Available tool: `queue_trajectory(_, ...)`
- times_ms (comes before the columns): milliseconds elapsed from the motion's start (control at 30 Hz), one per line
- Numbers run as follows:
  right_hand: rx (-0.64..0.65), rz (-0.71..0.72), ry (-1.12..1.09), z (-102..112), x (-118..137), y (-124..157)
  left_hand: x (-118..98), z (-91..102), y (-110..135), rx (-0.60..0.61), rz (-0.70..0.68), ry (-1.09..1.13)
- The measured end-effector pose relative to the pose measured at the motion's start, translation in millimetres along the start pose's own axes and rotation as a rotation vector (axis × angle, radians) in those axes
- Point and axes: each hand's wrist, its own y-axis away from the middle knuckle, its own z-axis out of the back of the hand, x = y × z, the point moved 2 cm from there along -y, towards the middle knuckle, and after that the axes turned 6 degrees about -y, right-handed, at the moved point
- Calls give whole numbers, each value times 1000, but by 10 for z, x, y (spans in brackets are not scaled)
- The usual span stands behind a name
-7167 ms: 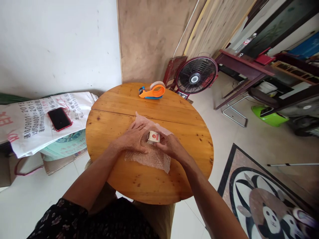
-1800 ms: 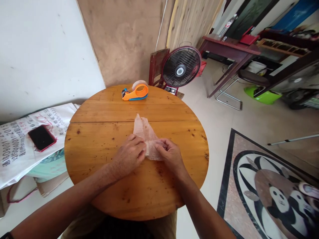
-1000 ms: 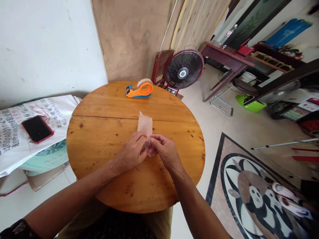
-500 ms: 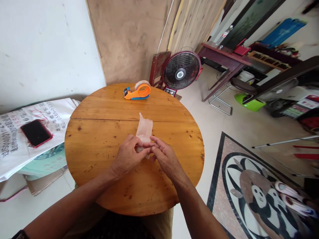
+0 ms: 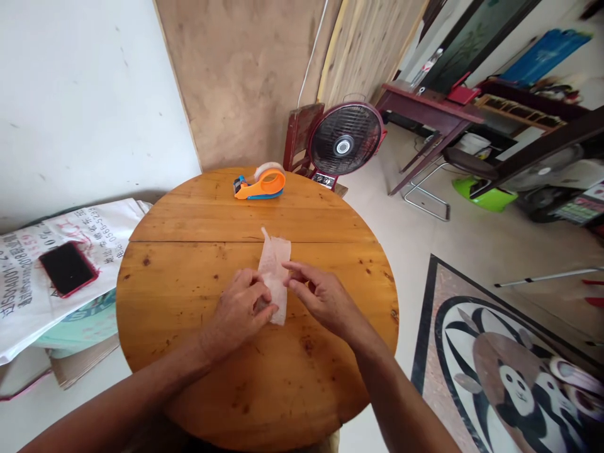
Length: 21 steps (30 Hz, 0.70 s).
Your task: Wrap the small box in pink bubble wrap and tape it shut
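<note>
A thin, whitish, crinkled sheet, tissue-like in look, lies lengthwise on the round wooden table. My left hand is at its left edge, fingers curled and thumb and forefinger on the sheet, partly covering it. At the right edge is my right hand, thumb and forefinger apart, the forefinger's tip by the sheet. Farther back on the tabletop stands an orange and blue tape dispenser with a roll of clear tape.
A dark red fan and a wooden chair stand behind the table. To the left, a phone rests on a printed white sack. A panda floor design lies on the right.
My hands, close together over the sheet before, have moved apart. The right hand's fingers have come off to the right, and more of the sheet's near end shows.
</note>
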Motion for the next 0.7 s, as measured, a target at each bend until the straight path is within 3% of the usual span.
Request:
queue_trajectory(133, 223, 178, 396, 107, 112, -211, 37, -2, -60, 56, -64, -5)
queue_trajectory(267, 391, 204, 692, 149, 125, -390, 59, 8, -111, 138, -99, 16)
queue_trajectory(500, 285, 150, 816, 273, -11, -438, 8, 54, -239, 275, -131, 49)
queue_trajectory(700, 207, 223, 794, 136, -94, -529, -22, 49, -266, 267, -164, 32)
